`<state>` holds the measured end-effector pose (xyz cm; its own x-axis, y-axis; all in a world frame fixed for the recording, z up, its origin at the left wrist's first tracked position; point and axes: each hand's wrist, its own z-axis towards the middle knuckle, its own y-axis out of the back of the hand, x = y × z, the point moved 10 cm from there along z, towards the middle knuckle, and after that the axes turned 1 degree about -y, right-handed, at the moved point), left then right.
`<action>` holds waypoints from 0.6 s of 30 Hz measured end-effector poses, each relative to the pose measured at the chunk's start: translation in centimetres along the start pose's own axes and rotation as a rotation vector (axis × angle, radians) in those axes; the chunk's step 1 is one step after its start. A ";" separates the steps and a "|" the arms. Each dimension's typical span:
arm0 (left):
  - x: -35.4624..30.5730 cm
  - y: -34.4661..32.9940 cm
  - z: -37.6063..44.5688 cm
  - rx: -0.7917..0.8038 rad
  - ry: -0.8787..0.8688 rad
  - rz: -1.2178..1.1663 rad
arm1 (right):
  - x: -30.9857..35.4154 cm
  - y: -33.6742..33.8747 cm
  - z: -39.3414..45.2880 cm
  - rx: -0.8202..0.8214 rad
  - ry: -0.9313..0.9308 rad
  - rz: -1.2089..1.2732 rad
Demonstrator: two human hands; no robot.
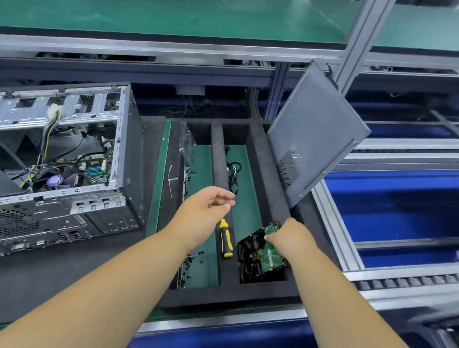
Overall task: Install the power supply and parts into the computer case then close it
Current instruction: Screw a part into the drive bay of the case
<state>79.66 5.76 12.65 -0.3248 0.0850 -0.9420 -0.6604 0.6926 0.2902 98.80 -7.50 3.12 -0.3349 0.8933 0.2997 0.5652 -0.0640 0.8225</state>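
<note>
- evidently the step in hand is fetching a part: the right hand grips a hard drive at its upper end, fingers curled over the edge and the thumb on the green circuit board, with the drive tilted up out of the near right pocket of the black foam tray.
- the left hand hovers above the tray's middle compartments; its fingers are loosely curled and hold nothing, just over the tip of the yellow-and-black screwdriver, which lies in a slot beside the drive.
- the drive's long axis runs from near the person up and away, its far end raised and its board side facing up and left; its lower end sits in the pocket.
- the open computer case lies on its side to the left, well apart from the drive, wiring and motherboard exposed, rear panel toward the person.
- the side panel leans upright against the frame behind the tray, so closing is far off.
- next, i judge, the drive must be lifted clear of the foam, carried left across the tray and turned to line up with a bay in the case; the left hand seems placed to steady it or take the screwdriver.
- a black cable lies coiled in the far middle slot.
</note>
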 end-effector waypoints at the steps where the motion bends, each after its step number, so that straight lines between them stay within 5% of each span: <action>1: -0.2 0.1 -0.1 0.004 -0.001 0.004 | 0.1 -0.1 0.0 -0.001 0.001 0.005; 9: -1.7 2.5 -0.1 0.022 -0.047 0.014 | 2.4 0.4 -0.9 -0.018 0.042 -0.134; 18: -5.1 8.8 -0.3 0.035 -0.195 -0.045 | 8.2 11.6 -6.9 -0.502 0.108 0.247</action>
<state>75.35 11.21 20.01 -0.1563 0.1879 -0.9697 -0.6458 0.7234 0.2443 97.46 -4.02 18.45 -0.3284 0.7764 0.5380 0.2174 -0.4921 0.8429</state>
